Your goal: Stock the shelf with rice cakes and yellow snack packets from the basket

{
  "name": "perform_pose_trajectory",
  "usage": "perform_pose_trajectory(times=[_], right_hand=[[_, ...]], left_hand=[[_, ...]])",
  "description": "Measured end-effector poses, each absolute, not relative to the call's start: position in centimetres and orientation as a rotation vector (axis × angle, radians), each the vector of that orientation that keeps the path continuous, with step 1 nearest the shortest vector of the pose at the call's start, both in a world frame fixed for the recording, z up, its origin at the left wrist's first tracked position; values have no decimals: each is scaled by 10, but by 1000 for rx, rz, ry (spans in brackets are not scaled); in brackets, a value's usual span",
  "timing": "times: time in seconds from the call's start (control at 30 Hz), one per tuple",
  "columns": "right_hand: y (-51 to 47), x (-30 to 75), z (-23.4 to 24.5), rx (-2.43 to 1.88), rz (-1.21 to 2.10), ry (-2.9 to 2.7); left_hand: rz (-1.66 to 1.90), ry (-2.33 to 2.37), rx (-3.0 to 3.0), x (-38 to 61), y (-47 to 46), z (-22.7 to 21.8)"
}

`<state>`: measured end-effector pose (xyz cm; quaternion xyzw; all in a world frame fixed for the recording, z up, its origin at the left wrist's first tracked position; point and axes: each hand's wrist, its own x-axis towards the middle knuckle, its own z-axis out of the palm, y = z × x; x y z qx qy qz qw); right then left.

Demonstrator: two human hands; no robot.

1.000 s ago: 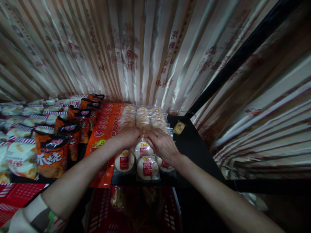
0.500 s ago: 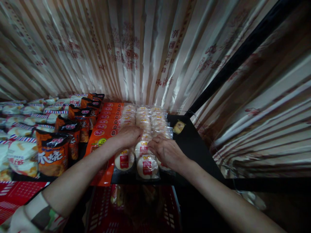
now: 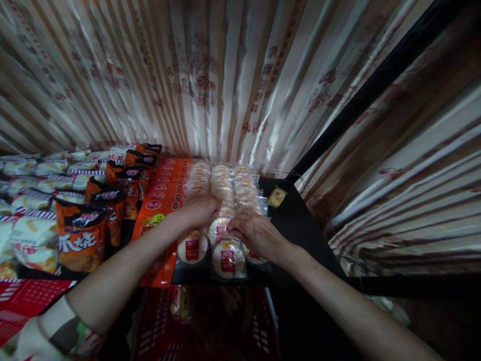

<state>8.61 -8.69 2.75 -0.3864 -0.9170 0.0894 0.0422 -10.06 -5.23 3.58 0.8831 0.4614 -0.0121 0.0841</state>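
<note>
left hand (image 3: 197,210): palm down on the rows of wrapped round cakes (image 3: 221,188), fingers curled over the left row.
right hand (image 3: 255,233): pressing on the middle and right rows, fingertips pinching at a wrapper; can't tell if it grips.
front cakes: two packs with red labels (image 3: 228,259) sit at the shelf edge, just below the hands.
shelf (image 3: 296,225): black, with one small yellow packet (image 3: 277,197) lying apart on the right.
left of cakes: flat orange packs (image 3: 163,193), then upright orange snack bags (image 3: 80,240).
below: red basket (image 3: 210,321).
behind: striped curtain (image 3: 210,75).
</note>
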Motion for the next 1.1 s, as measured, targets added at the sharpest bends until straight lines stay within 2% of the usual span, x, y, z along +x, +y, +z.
perform_pose_trajectory(times=[0.3,0.77,0.9,1.1], right_hand=[[-94,84,18,-1143,-108,-2731],[-96,80,13,-1208,-230,-2609],[-95,81,14,-1206,-143,-2622],[-94,81,12,-1211,-119,-2636]], left_hand=[[17,1366,2614,-102,-54,39],[184,1436,2580,-90,-92,56],[234,1312,2591,-76,-138,42],[240,1477,2575,-60,-168,8]])
